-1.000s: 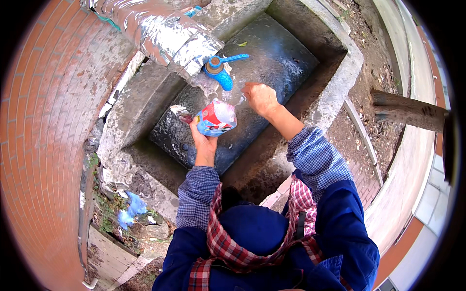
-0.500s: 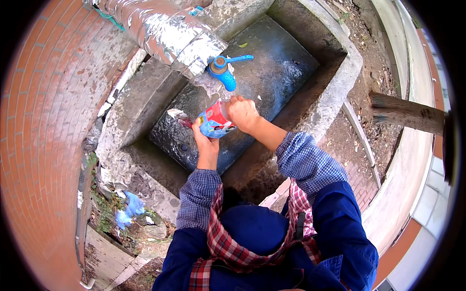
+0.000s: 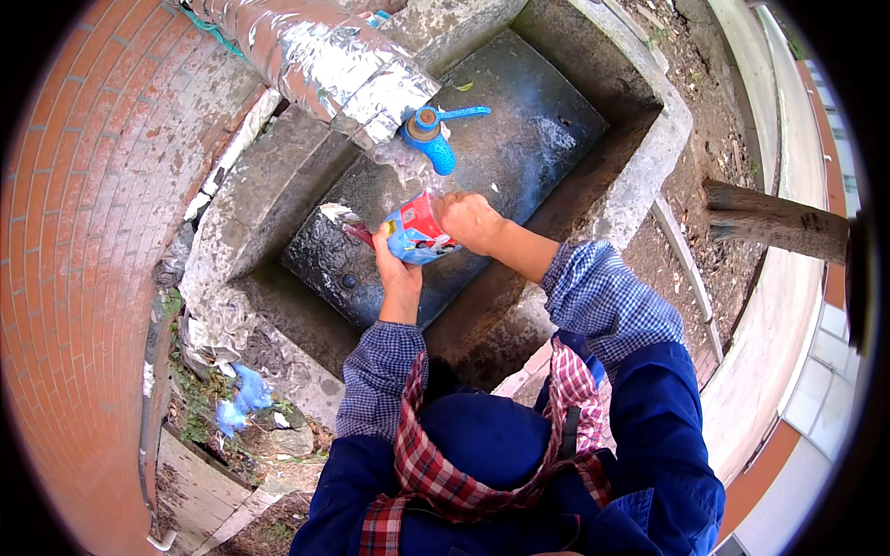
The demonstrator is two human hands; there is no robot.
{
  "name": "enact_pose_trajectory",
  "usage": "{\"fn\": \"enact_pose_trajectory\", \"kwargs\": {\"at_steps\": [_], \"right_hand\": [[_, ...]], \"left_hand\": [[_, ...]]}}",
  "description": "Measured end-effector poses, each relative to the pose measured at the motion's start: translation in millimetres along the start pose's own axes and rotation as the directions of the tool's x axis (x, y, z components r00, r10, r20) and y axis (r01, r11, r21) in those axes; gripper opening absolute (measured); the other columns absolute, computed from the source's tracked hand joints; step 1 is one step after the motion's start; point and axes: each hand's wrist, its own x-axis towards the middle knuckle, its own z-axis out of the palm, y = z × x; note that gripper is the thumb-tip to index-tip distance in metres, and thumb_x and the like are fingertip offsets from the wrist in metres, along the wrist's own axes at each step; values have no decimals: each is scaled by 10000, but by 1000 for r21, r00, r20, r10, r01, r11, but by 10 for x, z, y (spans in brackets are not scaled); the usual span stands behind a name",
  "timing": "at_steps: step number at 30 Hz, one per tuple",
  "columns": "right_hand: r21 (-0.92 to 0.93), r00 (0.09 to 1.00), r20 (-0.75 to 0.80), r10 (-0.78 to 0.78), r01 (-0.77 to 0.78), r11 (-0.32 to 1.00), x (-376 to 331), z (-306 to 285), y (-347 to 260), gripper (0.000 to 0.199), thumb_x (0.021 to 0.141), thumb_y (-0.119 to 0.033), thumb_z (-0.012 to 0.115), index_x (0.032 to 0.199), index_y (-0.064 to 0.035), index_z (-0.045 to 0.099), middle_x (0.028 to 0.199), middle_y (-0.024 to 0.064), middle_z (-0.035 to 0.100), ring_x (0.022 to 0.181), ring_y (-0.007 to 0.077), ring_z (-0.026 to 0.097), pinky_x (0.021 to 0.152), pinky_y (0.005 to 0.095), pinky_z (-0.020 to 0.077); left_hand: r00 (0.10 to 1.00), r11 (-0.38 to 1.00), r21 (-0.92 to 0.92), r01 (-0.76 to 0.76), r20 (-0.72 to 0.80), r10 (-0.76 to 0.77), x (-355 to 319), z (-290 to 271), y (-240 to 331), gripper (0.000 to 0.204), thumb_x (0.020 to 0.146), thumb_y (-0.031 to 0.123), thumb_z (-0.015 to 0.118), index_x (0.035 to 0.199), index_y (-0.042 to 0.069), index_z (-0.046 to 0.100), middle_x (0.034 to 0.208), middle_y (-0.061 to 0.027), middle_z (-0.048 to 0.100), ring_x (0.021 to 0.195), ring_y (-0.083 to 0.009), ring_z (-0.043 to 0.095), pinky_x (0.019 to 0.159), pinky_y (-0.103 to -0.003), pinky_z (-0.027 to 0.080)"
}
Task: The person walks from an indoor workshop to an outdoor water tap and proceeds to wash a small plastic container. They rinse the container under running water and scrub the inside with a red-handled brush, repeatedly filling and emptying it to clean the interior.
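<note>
My left hand (image 3: 397, 273) grips a red and blue plastic bottle (image 3: 419, 236) from below, holding it over a wet concrete basin (image 3: 528, 148). On the bottle's upper right side rests my right hand (image 3: 468, 222), fingers closed around it. The bottle sits just under a blue tap (image 3: 432, 139) with a blue lever handle. The tap sticks out of a pipe wrapped in silver foil (image 3: 329, 60).
A red brick wall (image 3: 83, 232) curves along the left. The basin has thick concrete rims (image 3: 649, 157). Blue plastic scraps (image 3: 243, 398) lie in weeds and rubble at lower left. A wooden beam (image 3: 774, 222) crosses bare soil on the right.
My right hand has come down from beside the tap onto the bottle. The bottle and my left hand stayed under the tap.
</note>
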Motion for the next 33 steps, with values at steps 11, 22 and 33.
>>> {"fn": "enact_pose_trajectory", "kwargs": {"at_steps": [11,22,33], "right_hand": [[121,987,-8,163,-161,980,-84,31,-35,279,664,-55,613,897,17,477,842,169,552,743,265,613,579,332,515],[151,900,-281,335,-303,941,43,181,105,125,741,-122,545,795,-37,470,731,109,540,622,241,605,495,335,490],[-25,947,-144,287,-293,956,208,223,133,111,716,-76,548,787,7,530,732,154,566,659,253,620,489,313,508]], "left_hand": [[996,998,-20,-67,-67,66,-55,150,31,331,820,302,529,995,21,524,930,-72,602,837,-189,601,761,-322,488],[985,989,-10,-150,-94,148,-6,264,35,328,811,295,553,995,24,525,927,-70,603,818,-182,605,728,-314,496],[956,978,33,-207,-206,210,1,275,29,334,788,250,604,957,-30,538,896,-83,600,777,-182,608,687,-318,505]]}}
